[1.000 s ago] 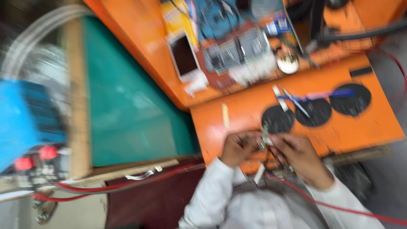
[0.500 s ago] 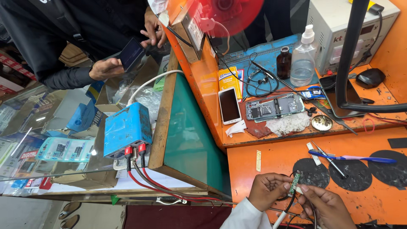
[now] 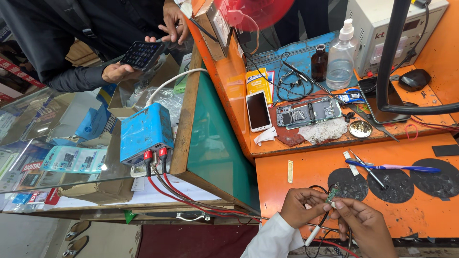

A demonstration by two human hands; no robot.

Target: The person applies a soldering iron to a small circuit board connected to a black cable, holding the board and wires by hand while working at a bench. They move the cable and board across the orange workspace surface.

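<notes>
Two hands pinching small green board between fingertips.

The flat orange painted worktop looks smooth and a bit shiny, with rough black burnt patches near its right edge. The small green circuit board looks hard and matt. The tall clear plastic spray bottle is glossy

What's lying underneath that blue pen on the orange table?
The blue pen lies across two dark round pads stuck on the orange table, crossing a thin metal tool. Whatever its barrel covers is hidden.
</notes>
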